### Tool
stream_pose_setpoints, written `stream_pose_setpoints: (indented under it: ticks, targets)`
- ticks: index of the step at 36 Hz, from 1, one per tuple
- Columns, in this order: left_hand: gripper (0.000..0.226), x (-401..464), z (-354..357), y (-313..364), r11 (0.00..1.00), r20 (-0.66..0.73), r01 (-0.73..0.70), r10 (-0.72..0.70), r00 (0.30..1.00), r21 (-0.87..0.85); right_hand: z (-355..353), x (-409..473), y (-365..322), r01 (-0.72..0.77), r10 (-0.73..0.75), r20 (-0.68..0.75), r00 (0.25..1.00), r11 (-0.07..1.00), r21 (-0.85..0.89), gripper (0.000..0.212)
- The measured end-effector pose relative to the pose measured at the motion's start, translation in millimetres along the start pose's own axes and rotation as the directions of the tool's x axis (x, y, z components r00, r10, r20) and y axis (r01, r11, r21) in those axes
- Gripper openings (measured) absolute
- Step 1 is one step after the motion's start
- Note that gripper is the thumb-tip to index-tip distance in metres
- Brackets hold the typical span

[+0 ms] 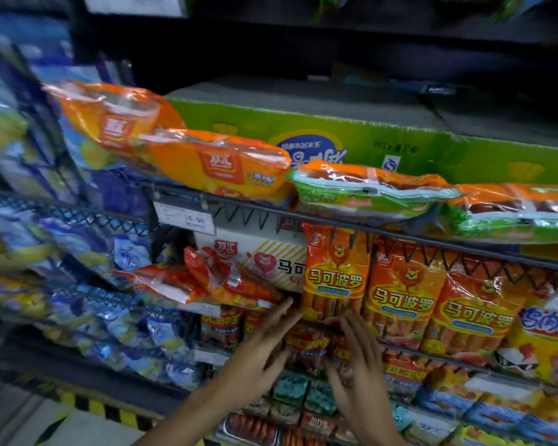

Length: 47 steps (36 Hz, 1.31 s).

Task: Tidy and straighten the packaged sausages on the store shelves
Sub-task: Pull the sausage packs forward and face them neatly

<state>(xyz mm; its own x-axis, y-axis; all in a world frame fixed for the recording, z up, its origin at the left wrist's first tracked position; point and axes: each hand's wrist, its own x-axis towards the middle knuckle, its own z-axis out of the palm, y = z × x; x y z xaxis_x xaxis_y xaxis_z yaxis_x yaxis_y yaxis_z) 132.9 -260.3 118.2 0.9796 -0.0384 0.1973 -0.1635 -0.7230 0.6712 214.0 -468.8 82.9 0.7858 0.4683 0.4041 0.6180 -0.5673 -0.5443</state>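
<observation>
Orange sausage packs with a lion logo (335, 278) stand upright in a row on the middle wire shelf (432, 244). Left of them, red sausage packs (213, 281) lie tumbled on their sides in front of a white carton (271, 262). My left hand (261, 352) reaches up with straight fingers, its tips by the lower left corner of the leftmost orange pack. My right hand (358, 365) is raised with spread fingers just below that pack's bottom edge. Neither hand grips anything. More orange packs (226, 165) lie flat on the shelf above.
A green carton (384, 146) sits behind the top-shelf packs, with green-and-orange packs (368, 191) in front. Blue and yellow bags (78, 252) fill the racks at left. A price tag (184, 217) hangs from the upper shelf. Lower shelves hold more small packs (306, 397).
</observation>
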Motion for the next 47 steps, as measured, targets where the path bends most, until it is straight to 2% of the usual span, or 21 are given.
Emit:
stream_pose_setpoints:
  ticks: [2, 7, 11, 14, 17, 22, 26, 30, 33, 34, 36, 38, 42, 47]
  targets:
    - [0.063, -22.7, -12.5, -11.3, 0.999, 0.017, 0.040, -0.039, 0.999, -0.028, -1.8, 0.3, -8.1, 0.054, -0.055, 0.017, 0.998, 0.998, 0.030, 0.070]
    - [0.068, -67.0, -47.2, -49.8, 0.983, -0.025, 0.185, -0.185, 0.982, -0.009, -2.2, 13.5, -51.7, 0.109, -0.118, 0.184, 0.976, 0.992, 0.061, 0.076]
    - [0.068, -81.5, -70.8, -63.2, 0.979, -0.025, 0.203, -0.204, 0.979, -0.034, 13.4, 34.6, -91.2, 0.098, -0.120, 0.261, 0.958, 0.991, 0.093, 0.077]
    - [0.069, -85.0, -81.9, -67.8, 0.979, 0.035, 0.204, -0.204, 0.978, -0.007, 31.4, 51.2, -117.5, 0.074, -0.103, 0.239, 0.966, 0.989, 0.127, 0.081]
    - [0.069, -86.0, -85.4, -75.7, 0.982, 0.044, 0.184, -0.182, 0.982, -0.037, 48.1, 63.7, -136.8, 0.061, -0.077, 0.159, 0.984, 0.993, 0.105, 0.080]
    - [0.069, -83.7, -90.0, -80.5, 0.991, 0.043, 0.114, -0.111, 0.993, -0.068, 60.7, 75.7, -148.8, 0.034, -0.036, 0.057, 0.998, 0.999, 0.031, 0.067]
    - [0.071, -82.4, -91.5, -82.4, 0.988, 0.077, 0.105, -0.097, 0.992, -0.114, 52.3, 78.5, -144.5, -0.013, 0.011, 0.063, 0.998, 1.000, 0.020, 0.052]
    - [0.071, -78.9, -93.5, -74.6, 0.981, 0.137, 0.133, -0.113, 0.984, -0.144, 37.0, 72.7, -144.7, -0.077, 0.077, 0.108, 0.991, 0.997, -0.007, 0.053]
    - [0.080, -71.3, -92.8, -65.1, 0.983, 0.193, 0.115, -0.086, 0.978, -0.146, 30.4, 72.0, -130.8, -0.143, 0.142, 0.087, 0.986, 0.990, -0.001, 0.050]
    - [0.083, -67.5, -92.4, -62.2, 0.982, 0.208, 0.112, -0.079, 0.975, -0.151, 29.7, 72.0, -127.3, -0.127, 0.126, 0.071, 0.989, 0.992, 0.011, 0.044]
    - [0.088, -59.7, -89.7, -56.5, 0.979, 0.223, 0.119, -0.080, 0.971, -0.165, 27.3, 72.0, -125.5, -0.122, 0.120, 0.046, 0.992, 0.991, 0.045, 0.012]
    - [0.091, -53.0, -86.1, -50.9, 0.975, 0.199, 0.119, -0.081, 0.977, -0.186, 24.9, 76.9, -127.0, -0.117, 0.117, -0.007, 0.993, 0.992, 0.045, 0.023]
    - [0.093, -41.3, -79.9, -47.3, 0.960, 0.162, 0.156, -0.120, 0.979, -0.232, 24.0, 88.5, -124.1, -0.216, 0.214, 0.033, 0.976, 0.972, 0.089, 0.020]
    - [0.099, -21.2, -69.8, -50.8, 0.967, 0.116, 0.172, -0.153, 0.982, -0.186, 23.4, 90.2, -119.4, -0.193, 0.193, 0.019, 0.981, 0.968, 0.158, 0.019]
